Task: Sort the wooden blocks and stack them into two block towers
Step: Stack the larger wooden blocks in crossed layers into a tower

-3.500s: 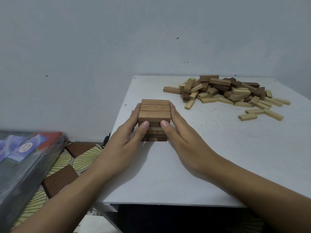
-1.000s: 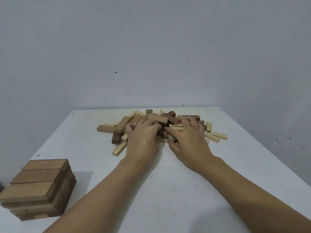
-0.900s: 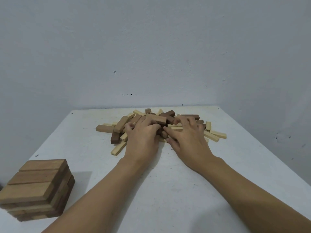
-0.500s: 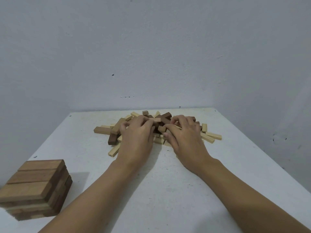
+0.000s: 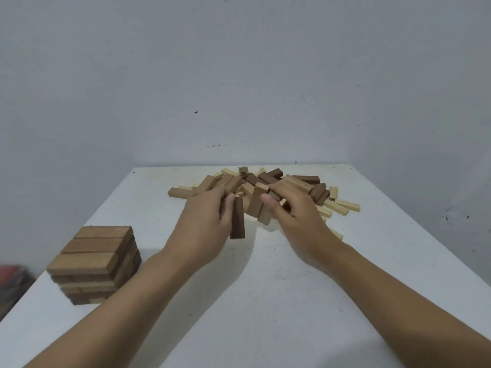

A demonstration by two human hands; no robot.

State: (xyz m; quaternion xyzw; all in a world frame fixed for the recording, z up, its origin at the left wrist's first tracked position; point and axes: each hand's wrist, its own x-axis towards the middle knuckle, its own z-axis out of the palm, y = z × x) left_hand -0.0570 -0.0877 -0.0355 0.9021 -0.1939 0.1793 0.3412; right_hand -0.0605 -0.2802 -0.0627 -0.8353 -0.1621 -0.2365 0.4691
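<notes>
Two things stay unclear to us: how many layers the tower (image 5: 98,261) has, since its lower courses blur together at the near left corner of the table (image 5: 265,301), and what the red smear (image 5: 9,272) at the left edge is, cut off and out of focus. Much of the pile (image 5: 292,181) is hidden behind our hands. We make out dark, tan and pale blocks lying crosswise near the table's far edge, with a few pale ones showing beyond the right wrist. Both forearms reach in from the bottom edge, where they are cut off. Our left hand (image 5: 204,221) is turned palm inward, thumb and curled fingers pinching the upper end of a dark block (image 5: 237,221) that hangs nearly upright; we cannot tell whether its lower end touches the table. Our right hand (image 5: 297,219) sits at the pile's near edge, fingers curled, thumb pressed to the side of a tilted tan block (image 5: 256,200) that it grips. A pale block (image 5: 265,217) lies just under the tan one, and we cannot tell whether the hand holds it too. The dark and tan blocks are just beside each other.
</notes>
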